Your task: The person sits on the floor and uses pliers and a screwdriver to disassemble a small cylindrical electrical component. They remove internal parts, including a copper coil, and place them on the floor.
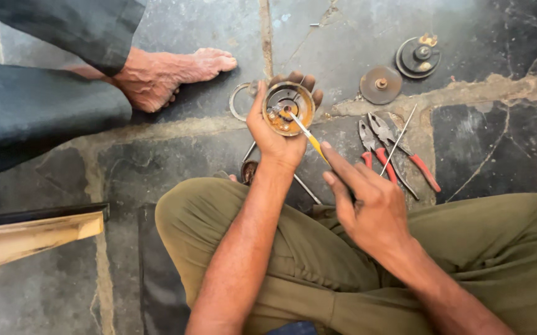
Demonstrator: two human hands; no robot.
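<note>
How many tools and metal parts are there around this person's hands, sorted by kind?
Round cup-shaped part, held in the left hand: 1
Yellow-handled screwdriver, held in the right hand: 1
Red-handled pliers on the floor: 2
Loose round discs on the floor: 2
Metal ring: 1
Thin metal rod: 1
Total: 8

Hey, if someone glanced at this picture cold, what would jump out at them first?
At centre, the left hand cups a round rusty metal part while the right hand pokes a yellow-handled screwdriver into it. Red-handled pliers lie on the stone floor to the right, and another person's bare foot rests at upper left.
</note>
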